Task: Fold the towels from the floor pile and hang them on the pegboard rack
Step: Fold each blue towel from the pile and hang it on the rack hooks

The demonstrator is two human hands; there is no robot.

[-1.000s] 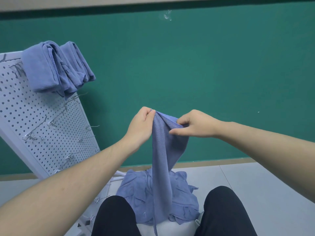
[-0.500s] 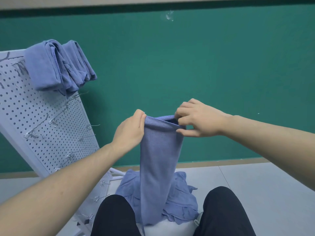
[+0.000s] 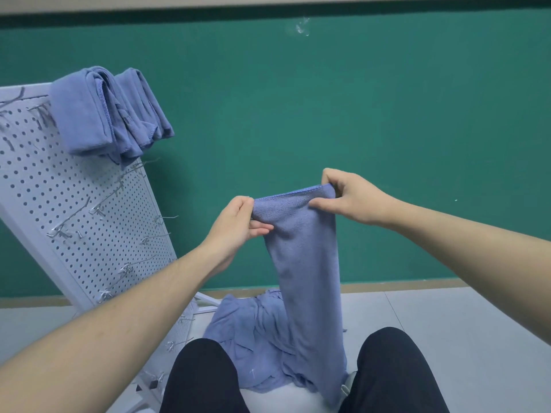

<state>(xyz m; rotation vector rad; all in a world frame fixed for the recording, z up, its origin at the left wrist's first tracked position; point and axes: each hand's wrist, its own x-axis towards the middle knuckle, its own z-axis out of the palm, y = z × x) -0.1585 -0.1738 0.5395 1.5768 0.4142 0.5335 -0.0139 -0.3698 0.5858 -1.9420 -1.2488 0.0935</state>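
A blue towel (image 3: 307, 263) hangs lengthwise in front of the person, held up by its top edge between both hands. The left hand (image 3: 235, 225) pinches the left top corner, thumb in front and fingers curled behind the cloth. The right hand (image 3: 351, 198) pinches the right top corner, thumb beneath and fingers curled over the hem. The two hands are near each other, with the top edge stretched between them and sloping up toward the right. The towel's lower end reaches down between the person's knees (image 3: 390, 368), which are clad in black. Behind it, on the grey floor (image 3: 462, 338), lies a crumpled pile (image 3: 250, 332) of blue towels, near the foot of the rack. The white pegboard rack (image 3: 77, 216) stands at the left, tilted, with metal hooks (image 3: 68, 225) projecting from its face. Folded towels (image 3: 107, 114) are draped over its top right corner, hanging down both sides. A green wall (image 3: 357, 99) fills the far side, with a wooden skirting strip (image 3: 402, 286) along its base.
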